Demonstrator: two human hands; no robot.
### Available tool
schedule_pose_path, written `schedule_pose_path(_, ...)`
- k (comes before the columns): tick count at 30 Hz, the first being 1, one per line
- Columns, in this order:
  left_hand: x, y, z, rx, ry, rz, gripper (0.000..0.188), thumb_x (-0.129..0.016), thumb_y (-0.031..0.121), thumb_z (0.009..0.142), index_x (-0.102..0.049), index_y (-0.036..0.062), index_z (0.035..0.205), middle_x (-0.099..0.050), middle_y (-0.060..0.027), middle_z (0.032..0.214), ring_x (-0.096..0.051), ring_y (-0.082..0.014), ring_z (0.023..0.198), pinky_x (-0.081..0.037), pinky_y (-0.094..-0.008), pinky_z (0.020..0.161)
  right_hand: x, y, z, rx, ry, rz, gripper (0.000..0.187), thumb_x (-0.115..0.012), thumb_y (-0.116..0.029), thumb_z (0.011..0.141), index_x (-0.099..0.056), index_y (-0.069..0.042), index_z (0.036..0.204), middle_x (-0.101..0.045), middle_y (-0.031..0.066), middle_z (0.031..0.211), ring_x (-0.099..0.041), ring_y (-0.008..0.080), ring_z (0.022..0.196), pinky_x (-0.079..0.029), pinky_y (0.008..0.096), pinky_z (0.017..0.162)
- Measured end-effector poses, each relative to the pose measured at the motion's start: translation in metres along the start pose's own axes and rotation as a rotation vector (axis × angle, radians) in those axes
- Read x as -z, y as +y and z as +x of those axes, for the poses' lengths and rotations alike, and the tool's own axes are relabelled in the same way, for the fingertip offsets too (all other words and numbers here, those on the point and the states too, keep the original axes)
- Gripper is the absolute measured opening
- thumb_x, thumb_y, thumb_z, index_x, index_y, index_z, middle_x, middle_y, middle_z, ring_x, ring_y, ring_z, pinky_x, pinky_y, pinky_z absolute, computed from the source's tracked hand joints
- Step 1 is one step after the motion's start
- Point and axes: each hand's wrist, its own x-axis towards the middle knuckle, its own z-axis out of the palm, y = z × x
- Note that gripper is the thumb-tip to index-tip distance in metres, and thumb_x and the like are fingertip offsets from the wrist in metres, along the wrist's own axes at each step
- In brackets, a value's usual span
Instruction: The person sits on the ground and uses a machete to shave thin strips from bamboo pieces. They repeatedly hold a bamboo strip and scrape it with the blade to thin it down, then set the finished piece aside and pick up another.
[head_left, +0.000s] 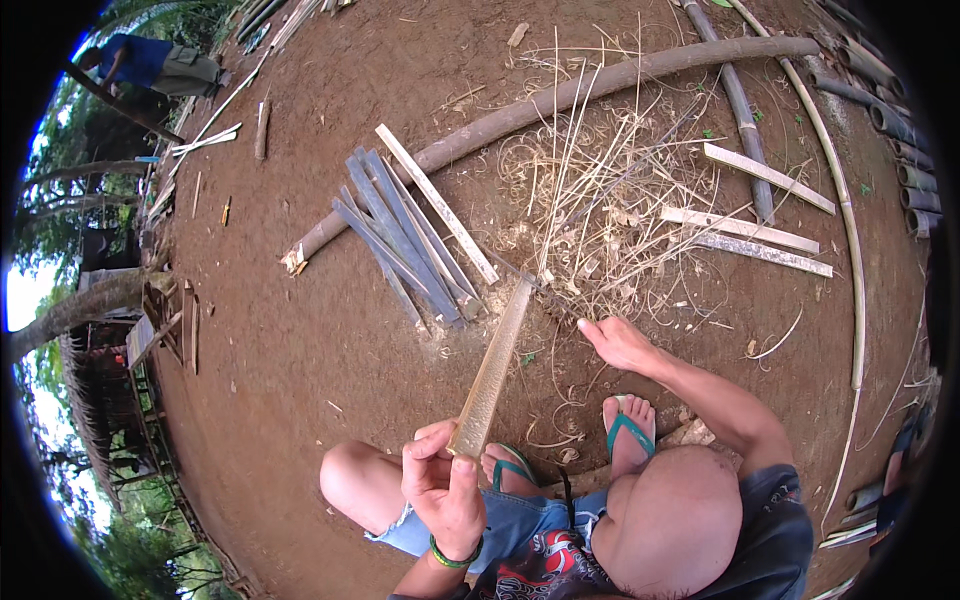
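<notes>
My left hand (pixel 445 492) pinches the near end of a long, flat bamboo slat (pixel 497 355) between thumb and fingers. The slat slants up and away from me, its pale inner face showing. To the right, my right hand (pixel 618 345) is closed on what looks like a knife (pixel 556 297), its handle mostly hidden in the fist. The knife's dark, thin blade lies across the slat's far end and seems to touch it. Beyond that end spreads a heap of curly bamboo shavings and thin strips (pixel 610 190).
Dark-skinned bamboo slats (pixel 400 240) lie stacked left of the shavings; paler slats (pixel 740 228) lie to the right. A thick log (pixel 560 97) crosses the dirt ground behind them. Bamboo tubes (pixel 915 178) line the right edge. Another person (pixel 150 65) stands far left.
</notes>
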Motion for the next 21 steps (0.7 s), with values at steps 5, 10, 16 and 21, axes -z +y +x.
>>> schedule_pose_path(5,0.004,-0.004,0.006,-0.025,0.104,-0.009,0.034,-0.058,0.017,0.102,-0.047,-0.0011,0.128,-0.053,-0.0142,0.124,-0.062,-0.0264,0.116,-0.056,-0.0441,0.100,-0.007,-0.026,-0.037,0.330,-0.042,0.092,0.061,-0.047,-0.044,0.104,-0.065,0.003,0.069,-0.057,0.0204,0.054,-0.060,0.0316,0.054,-0.051,0.0480,0.061)
schedule_pose_path(10,0.019,0.007,0.012,0.104,0.101,-0.110,0.038,-0.057,0.017,0.100,-0.045,-0.0026,0.131,-0.054,-0.0168,0.126,-0.063,-0.0286,0.116,-0.054,-0.0433,0.103,-0.005,0.041,0.015,-0.062,0.042,-0.102,0.064,-0.049,-0.051,0.102,-0.067,0.001,0.071,-0.053,0.0098,0.049,-0.059,0.0226,0.049,-0.050,0.0373,0.052)
schedule_pose_path(16,0.037,0.040,0.039,0.620,-0.116,-0.397,0.073,-0.056,0.012,0.078,-0.033,-0.0044,0.145,-0.050,-0.0282,0.136,-0.061,-0.0414,0.117,-0.053,-0.0476,0.102,-0.008,0.035,-0.004,-0.141,-0.101,0.324,0.057,-0.058,-0.052,0.098,-0.067,0.004,0.100,-0.063,0.0057,0.066,-0.061,0.0151,0.057,-0.050,0.0335,0.056)
schedule_pose_path(21,0.031,0.045,0.064,0.873,-0.426,-0.479,0.093,-0.052,0.038,0.080,-0.017,-0.0041,0.156,-0.039,-0.0369,0.147,-0.057,-0.0492,0.122,-0.050,-0.0543,0.103,-0.013,0.027,-0.003,-0.266,-0.108,0.193,0.053,-0.064,-0.051,0.094,-0.069,0.002,0.093,-0.068,0.0110,0.076,-0.066,0.0202,0.064,-0.052,0.0373,0.062)
